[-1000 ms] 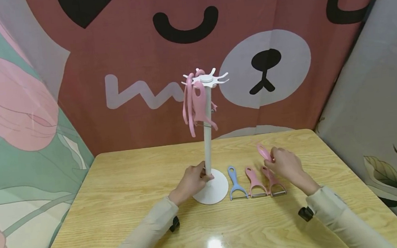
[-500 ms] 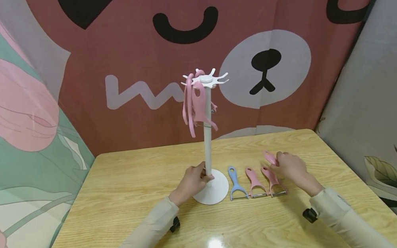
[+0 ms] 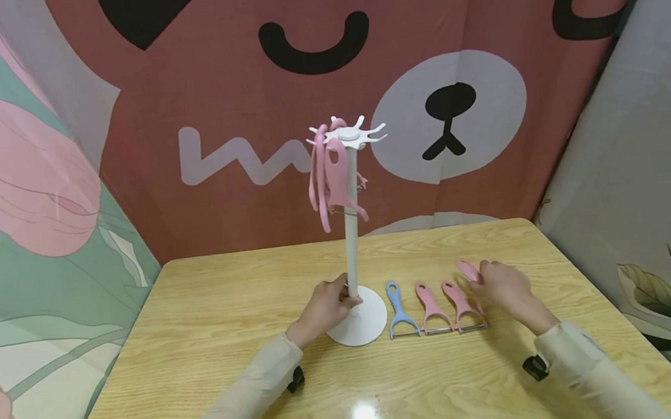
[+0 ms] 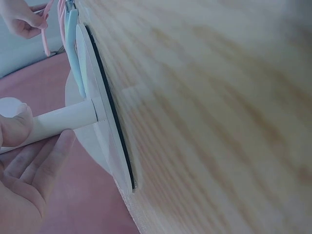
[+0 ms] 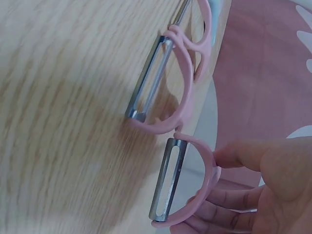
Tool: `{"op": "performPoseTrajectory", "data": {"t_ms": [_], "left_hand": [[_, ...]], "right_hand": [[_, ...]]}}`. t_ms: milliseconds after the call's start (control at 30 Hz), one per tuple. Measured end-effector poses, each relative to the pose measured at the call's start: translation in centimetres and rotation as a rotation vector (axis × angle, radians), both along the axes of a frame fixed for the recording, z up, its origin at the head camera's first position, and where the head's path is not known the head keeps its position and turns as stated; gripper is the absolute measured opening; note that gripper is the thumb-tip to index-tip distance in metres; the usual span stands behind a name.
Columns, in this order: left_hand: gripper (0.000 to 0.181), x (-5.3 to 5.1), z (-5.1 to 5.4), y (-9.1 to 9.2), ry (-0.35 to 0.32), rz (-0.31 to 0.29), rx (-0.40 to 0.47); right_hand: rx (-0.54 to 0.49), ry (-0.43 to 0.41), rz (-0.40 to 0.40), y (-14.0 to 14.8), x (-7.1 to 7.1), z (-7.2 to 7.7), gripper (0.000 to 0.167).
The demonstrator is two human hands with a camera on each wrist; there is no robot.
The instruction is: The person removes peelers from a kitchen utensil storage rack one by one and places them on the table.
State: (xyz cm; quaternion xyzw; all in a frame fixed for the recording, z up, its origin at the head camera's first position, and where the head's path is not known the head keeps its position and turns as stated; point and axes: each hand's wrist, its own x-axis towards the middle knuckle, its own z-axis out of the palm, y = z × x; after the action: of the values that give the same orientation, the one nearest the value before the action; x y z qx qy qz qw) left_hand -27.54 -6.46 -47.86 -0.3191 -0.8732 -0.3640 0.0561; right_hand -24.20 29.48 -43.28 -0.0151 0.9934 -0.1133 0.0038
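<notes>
My left hand (image 3: 323, 308) grips the lower pole of a white stand (image 3: 352, 252), thumb and fingers on either side, just above its round base (image 3: 366, 328). Several pink peelers (image 3: 337, 175) hang from the left side of the stand's hooked top. To the right, my right hand (image 3: 507, 289) pinches a pink peeler (image 3: 466, 269) with its handle tilted up to the left. The right wrist view shows that held peeler's blade (image 5: 168, 180) near the table. A blue peeler (image 3: 395, 299) and two pink peelers, one left (image 3: 427, 300) and one right (image 3: 456, 297), lie in a row between the hands.
The wooden table (image 3: 218, 315) ends at a curtain (image 3: 237, 199) with a bear pattern at the back. White hooks (image 3: 378, 130) stick out at the right of the stand's top. Black wrist cameras sit under both sleeves.
My right hand has moved right and slightly down with the pink peeler, from above the row's right end to beside it. My left hand and the stand stay put.
</notes>
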Motion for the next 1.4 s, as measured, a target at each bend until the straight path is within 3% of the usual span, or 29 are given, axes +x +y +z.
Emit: {"op": "performPoseTrajectory", "data": {"t_ms": [300,500,667,967,1400], "left_hand": [[0.021,0.1,0.1,0.0,-0.018,0.009,-0.006],[0.019,0.1,0.0,0.1,-0.030,0.013,-0.007],[0.019,0.2,0.0,0.0,-0.042,0.018,-0.007],[0.019,0.2,0.2,0.0,-0.044,0.017,-0.006],[0.019,0.3,0.2,0.0,-0.055,0.013,0.003]], "right_hand": [[0.015,0.006,-0.014,0.8,0.1,-0.7,0.046],[0.017,-0.046,-0.051,1.3,0.1,-1.1,0.064],[-0.004,-0.086,-0.072,1.6,0.2,-1.4,0.068],[0.033,-0.116,-0.055,2.2,-0.2,-1.8,0.033],[0.034,-0.113,-0.042,2.3,-0.1,-2.1,0.033]]}}
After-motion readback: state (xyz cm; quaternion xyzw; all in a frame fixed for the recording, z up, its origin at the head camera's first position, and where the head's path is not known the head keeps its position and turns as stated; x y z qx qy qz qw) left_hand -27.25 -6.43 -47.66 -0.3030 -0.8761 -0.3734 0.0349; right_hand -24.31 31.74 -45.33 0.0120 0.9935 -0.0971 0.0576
